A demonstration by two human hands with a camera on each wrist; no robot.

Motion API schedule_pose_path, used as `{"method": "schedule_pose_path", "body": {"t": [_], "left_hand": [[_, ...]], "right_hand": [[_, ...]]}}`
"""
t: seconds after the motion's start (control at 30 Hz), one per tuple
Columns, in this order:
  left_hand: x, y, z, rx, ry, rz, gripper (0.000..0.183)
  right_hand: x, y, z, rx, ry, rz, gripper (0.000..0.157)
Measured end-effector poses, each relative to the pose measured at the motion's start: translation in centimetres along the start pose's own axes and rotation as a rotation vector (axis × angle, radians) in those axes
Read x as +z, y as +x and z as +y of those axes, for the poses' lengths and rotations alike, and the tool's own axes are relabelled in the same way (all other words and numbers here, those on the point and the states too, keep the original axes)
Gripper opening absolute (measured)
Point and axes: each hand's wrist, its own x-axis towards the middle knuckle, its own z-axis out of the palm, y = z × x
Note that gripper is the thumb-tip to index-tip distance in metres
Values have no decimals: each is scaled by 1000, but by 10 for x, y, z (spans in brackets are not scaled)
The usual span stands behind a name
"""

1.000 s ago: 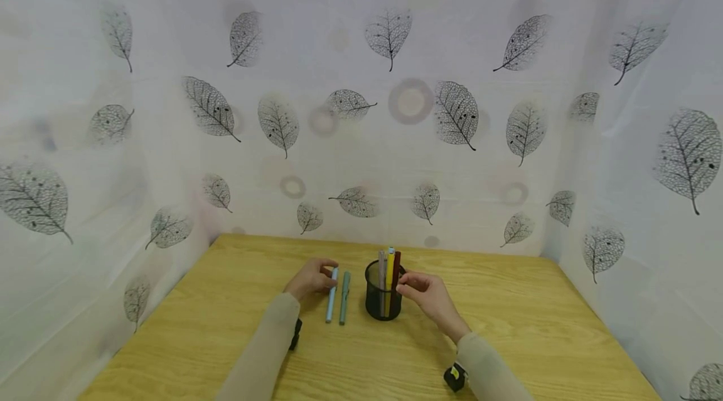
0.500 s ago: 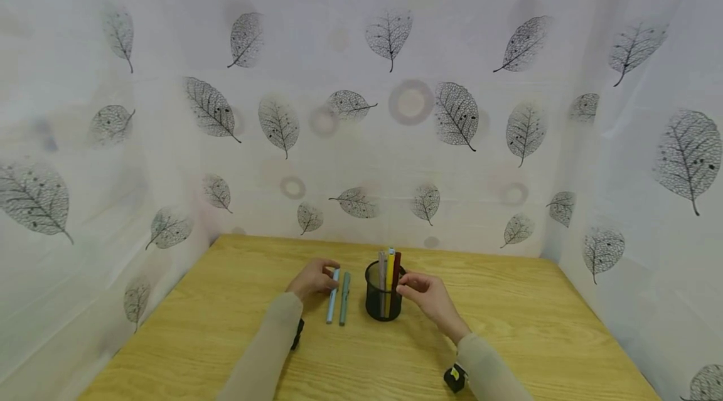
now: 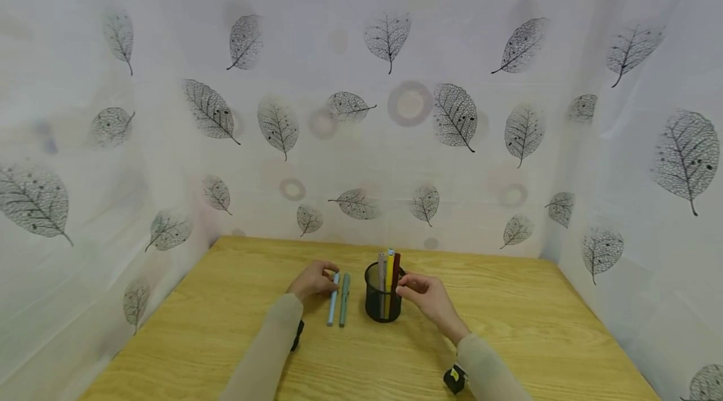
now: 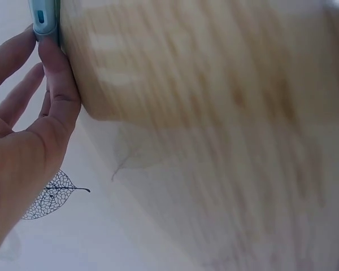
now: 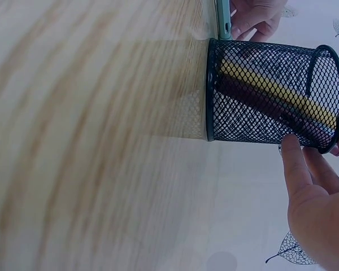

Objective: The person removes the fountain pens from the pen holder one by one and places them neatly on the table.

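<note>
Left hand [image 3: 310, 280] is pinching the light-blue pen [image 3: 332, 308] near its far end; in the left wrist view, thumb and a finger are closing on it from either side. That pen is lying along the wooden table [image 3: 508, 326], far end pointing towards the back edge; can't tell if the pinched end is touching the wood. Green pen [image 3: 343, 307] is lying just to its right, nearly parallel, between it and the holder. Right hand [image 3: 433, 302] is holding the black mesh holder [image 3: 373, 305] from its right side; in the right wrist view, fingers are touching the wall and reaching the rim. Holder is standing upright on the table, right of both loose pens. Inside it, a grey pen [image 3: 381, 266], a yellow pen [image 3: 390, 267] and a dark red pen [image 3: 396, 267] are sticking up above the rim, dark red sitting closest to the right hand. Both forearms are wearing pale sleeves [image 3: 265, 344]. Leaf-print sheeting [image 3: 339, 156] is hanging behind the table and along both sides.
</note>
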Motion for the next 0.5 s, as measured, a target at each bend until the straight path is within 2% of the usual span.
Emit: {"method": "schedule_pose_path", "body": {"t": [0.4,0.5], "left_hand": [[-4,0,-3,1,15,-13,47],[-6,0,-3,-11,-9,-23,48]], "right_hand": [[0,0,-2,5,-8,2,19],[-1,0,-1,11,-11,4,19]]}}
